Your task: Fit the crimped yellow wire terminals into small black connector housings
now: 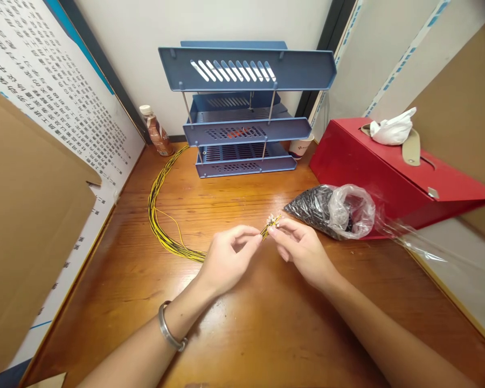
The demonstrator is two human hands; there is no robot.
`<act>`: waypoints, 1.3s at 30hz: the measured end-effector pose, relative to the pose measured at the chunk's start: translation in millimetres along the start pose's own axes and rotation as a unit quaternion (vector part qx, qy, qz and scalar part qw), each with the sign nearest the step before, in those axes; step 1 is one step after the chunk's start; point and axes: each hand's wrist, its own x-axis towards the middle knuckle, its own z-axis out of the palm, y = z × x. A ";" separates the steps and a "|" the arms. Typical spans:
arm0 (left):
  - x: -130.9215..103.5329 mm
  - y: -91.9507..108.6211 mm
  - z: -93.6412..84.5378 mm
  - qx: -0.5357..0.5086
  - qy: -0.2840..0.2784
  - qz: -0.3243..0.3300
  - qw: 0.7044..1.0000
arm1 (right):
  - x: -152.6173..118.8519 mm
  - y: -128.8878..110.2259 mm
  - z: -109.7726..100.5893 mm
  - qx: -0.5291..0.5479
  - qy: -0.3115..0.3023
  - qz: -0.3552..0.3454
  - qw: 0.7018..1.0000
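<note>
A bundle of yellow and black wires (pixel 158 233) curves over the wooden table and passes under my left hand (pixel 232 256). That hand pinches the bundle close to its end, thumb against fingers. My right hand (pixel 301 249) has its thumb and fingertips closed on the wire ends (pixel 273 220), which carry small pale and metallic tips. One thin yellow wire strays from the coil on the left. Just beyond my right hand lies a clear plastic bag (pixel 313 207) filled with small black pieces, its mouth turned to the right.
A blue three-tier rack (pixel 246 69) stands at the back, with a brown drink bottle (pixel 157 132) to its left and a paper cup (pixel 301 146) to its right. The red box (pixel 347 156) on the right holds white tissue (pixel 393 128). Cardboard (pixel 32 226) leans at the left.
</note>
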 end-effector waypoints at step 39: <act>3.0 -4.2 -4.5 0.072 0.006 0.031 0.997 | 2.7 0.4 4.8 -0.011 -0.018 0.009 1.000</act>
